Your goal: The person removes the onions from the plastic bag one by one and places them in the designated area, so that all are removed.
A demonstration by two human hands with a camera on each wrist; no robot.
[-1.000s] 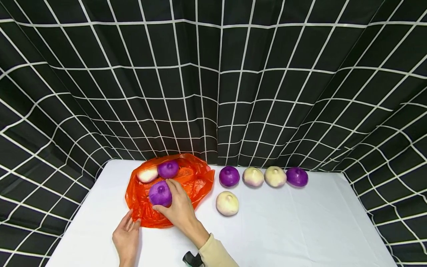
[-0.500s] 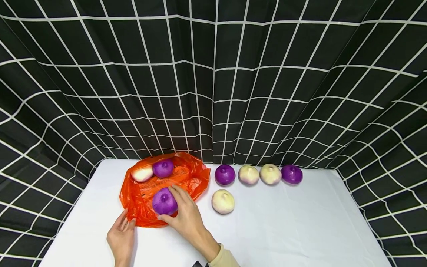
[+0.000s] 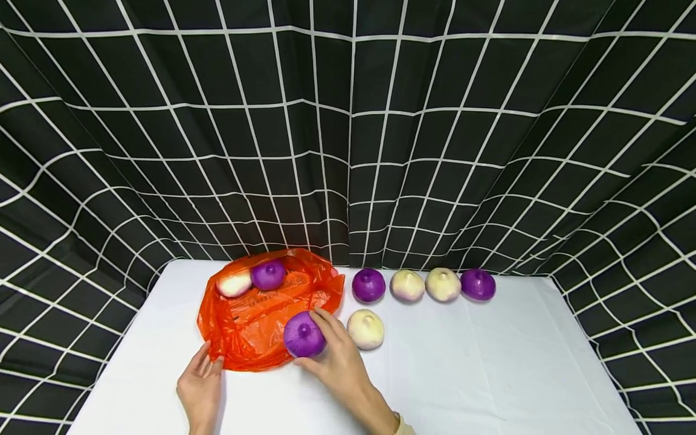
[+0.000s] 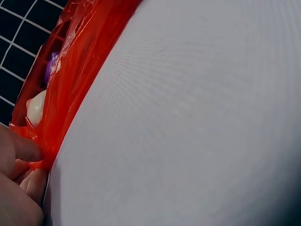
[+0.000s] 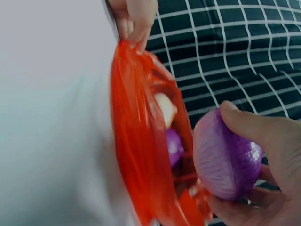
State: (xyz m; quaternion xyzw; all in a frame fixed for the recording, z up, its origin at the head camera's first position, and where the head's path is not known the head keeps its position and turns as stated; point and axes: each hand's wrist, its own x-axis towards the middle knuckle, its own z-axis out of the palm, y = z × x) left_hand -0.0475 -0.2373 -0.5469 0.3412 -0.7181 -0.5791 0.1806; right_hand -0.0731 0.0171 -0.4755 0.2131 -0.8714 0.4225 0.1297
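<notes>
My right hand (image 3: 342, 362) grips a purple onion (image 3: 304, 335) by its right side, above the near right edge of the red plastic bag (image 3: 261, 332). In the right wrist view, thumb and fingers wrap round the onion (image 5: 225, 155). My left hand (image 3: 200, 386) pinches the bag's near left rim, seen close up in the left wrist view at the thumb (image 4: 28, 149). Inside the open bag, at its far left, lie a cream-coloured bulb (image 3: 234, 284) and another purple onion (image 3: 268, 275).
Right of the bag, a back row holds a purple onion (image 3: 368, 285), two cream bulbs (image 3: 407, 286) and a second purple onion (image 3: 478, 284). One cream bulb (image 3: 365, 329) sits in front, close to my right hand. A black gridded curtain (image 3: 348, 151) encloses the white table (image 3: 489, 362).
My right hand has moved right with the purple onion, from over the bag's middle to its near right edge. My left hand keeps its hold on the rim. The view has shifted slightly.
</notes>
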